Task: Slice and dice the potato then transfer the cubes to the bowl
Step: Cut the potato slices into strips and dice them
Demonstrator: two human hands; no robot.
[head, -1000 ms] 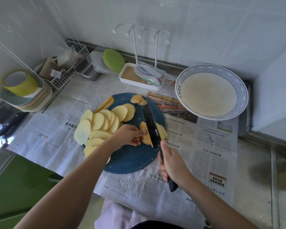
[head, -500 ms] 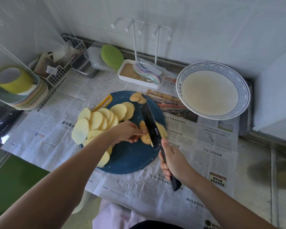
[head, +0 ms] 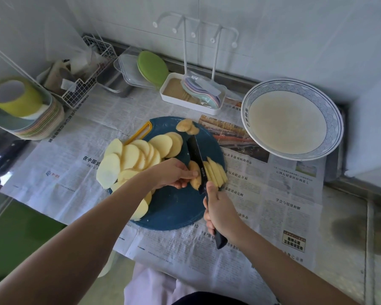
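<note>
Presently, slicing is judged complete and dicing barely begun. Item one: left hand, one counted, fingers curled and pressed down on a small stack of slices, which is pinned to the board just under the fingertips. Item two: right hand, one counted, closed fully round the handle of the knife; the black blade is set touching the stack, immediately right of the left fingertips and pointing away from the right knuckles. Item three: strips, roughly five or six, leaned together just past the blade on the side away from the left fingers; an exact count is prevented by overlap. Item four: uncut slices, well over a dozen, fanned in a heap left of the left knuckles and partly hidden by the forearm; no exact figure can be given. Item five: end pieces, two, lain past the blade tip, far from both sets of fingers. Item six: bowl, one, stood well right of the knife hand and beyond it; no potato is seen inside. Cubes: none counted. Outstanding, by judgement: the stack to be finished, the heap cut to strips, all strips cross-cut, cubes moved to the bowl.
</note>
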